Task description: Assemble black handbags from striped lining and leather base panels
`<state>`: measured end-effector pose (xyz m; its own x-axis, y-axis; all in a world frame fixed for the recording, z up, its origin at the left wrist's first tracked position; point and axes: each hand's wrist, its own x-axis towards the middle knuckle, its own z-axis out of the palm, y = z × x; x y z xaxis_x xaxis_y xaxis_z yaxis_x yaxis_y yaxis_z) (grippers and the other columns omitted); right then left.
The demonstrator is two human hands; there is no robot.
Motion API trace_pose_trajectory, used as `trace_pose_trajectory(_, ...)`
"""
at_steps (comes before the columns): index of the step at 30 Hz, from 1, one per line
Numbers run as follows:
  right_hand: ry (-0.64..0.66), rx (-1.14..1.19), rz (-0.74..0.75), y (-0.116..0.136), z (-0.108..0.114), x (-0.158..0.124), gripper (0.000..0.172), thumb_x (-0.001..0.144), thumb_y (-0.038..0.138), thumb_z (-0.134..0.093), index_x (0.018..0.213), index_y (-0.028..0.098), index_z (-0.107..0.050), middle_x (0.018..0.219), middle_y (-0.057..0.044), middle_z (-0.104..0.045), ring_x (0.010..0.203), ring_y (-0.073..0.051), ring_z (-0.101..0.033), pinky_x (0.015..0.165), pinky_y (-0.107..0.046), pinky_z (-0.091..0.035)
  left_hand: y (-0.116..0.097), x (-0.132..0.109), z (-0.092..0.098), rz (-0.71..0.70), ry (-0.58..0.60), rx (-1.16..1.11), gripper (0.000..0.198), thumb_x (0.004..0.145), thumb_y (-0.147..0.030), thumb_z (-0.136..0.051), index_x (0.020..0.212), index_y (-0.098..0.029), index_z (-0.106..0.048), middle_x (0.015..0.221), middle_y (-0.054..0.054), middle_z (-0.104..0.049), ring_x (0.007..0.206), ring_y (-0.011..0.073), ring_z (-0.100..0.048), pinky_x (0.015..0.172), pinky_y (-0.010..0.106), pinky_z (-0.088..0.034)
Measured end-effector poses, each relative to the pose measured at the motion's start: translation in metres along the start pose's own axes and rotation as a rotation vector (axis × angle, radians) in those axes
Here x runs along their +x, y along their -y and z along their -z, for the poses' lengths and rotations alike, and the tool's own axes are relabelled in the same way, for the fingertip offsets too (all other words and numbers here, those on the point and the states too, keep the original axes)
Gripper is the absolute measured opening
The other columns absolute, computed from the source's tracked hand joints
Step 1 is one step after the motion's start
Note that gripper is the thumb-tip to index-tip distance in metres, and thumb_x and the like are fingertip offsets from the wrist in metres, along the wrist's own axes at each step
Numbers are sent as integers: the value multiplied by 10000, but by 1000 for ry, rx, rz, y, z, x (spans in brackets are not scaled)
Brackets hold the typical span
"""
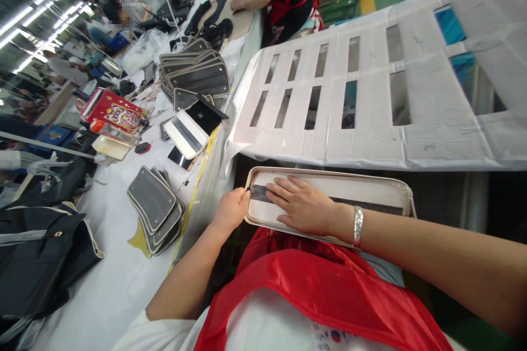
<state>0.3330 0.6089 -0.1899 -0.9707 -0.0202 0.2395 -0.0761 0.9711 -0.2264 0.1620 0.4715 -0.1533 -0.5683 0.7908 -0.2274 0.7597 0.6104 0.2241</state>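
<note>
Slotted white board (pixel 370 93): beyond both hands, lying flat, with rows of narrow cut-outs.
Work table (pixel 111 263): off to the left of the left hand, covered in white.
Red apron (pixel 321 285): directly beneath both hands, draped across the lap.
Cream panel (pixel 370 189): under the right hand and gripped by the left, lying lengthwise over the lap, just short of the slotted board's near edge, with a raised rim all round.
Stack of grey panels (pixel 156 211): near, to the left of the left hand, fanned out on the table.
Right hand (pixel 302 205): laid flat and open on the cream panel, fingers spread and pointing left, gripping nothing.
Left hand (pixel 233 209): closed in a pinch on the panel's left end, just beside the right fingertips.
Dark strip (pixel 370 205): along the panel's middle, passing under the right palm, its end at the left hand's fingertips.
Silver bracelet (pixel 358 225): around the right wrist, over the panel's near rim.
</note>
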Motion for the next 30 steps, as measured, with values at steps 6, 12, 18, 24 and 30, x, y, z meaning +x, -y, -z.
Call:
trace_pose_trajectory(6, 5, 5, -1, 1, -1, 0, 561, 876, 449, -468, 1324, 111, -483, 1400, -100, -444, 1283, -297, -375, 1061, -459, -267, -3, 9, 4, 99, 113, -187, 322, 870, -308, -431, 574, -183, -443, 486, -29, -468, 485, 112, -469, 495, 235, -280)
trace_pose_trajectory(12, -9, -16, 7, 1, -4, -2, 568, 883, 464, -449, 1329, 113, -475, 1399, -108, -443, 1291, -300, -365, 1062, -460, -254, -5, 13, 5, 204, 214, -346, 305, 860, -305, -448, 579, -186, -441, 380, -73, -400, 302, 102, -432, 358, 204, -278)
trace_pose_trajectory(18, -15, -14, 13, 1, -3, -4, 569, 884, 476, -445, 1332, 127, -473, 1401, -98, -443, 1289, -292, -370, 1062, -444, -252, 2, 10, 9, 181, 256, -566, 434, 868, -468, -434, 543, -181, -417, 392, -60, -405, 286, 69, -391, 334, 192, -279)
trace_pose_trajectory(24, -12, 0, 19, 0, -3, -3, 567, 882, 471, -451, 1326, 119, -481, 1403, -102, -439, 1283, -291, -379, 1059, -448, -258, 26, 6, -1, 287, 288, -1102, 420, 709, -545, -641, 650, -146, -523, 487, -36, -502, 356, 39, -338, 342, 167, -265)
trace_pose_trajectory(30, -19, 22, 12, -1, -4, -3, 574, 875, 461, -469, 1331, 114, -474, 1405, -102, -437, 1282, -292, -376, 1062, -453, -258, 33, 6, -26, 272, 178, -1139, 402, 685, -526, -682, 662, -146, -556, 525, -36, -528, 444, 59, -448, 421, 179, -317)
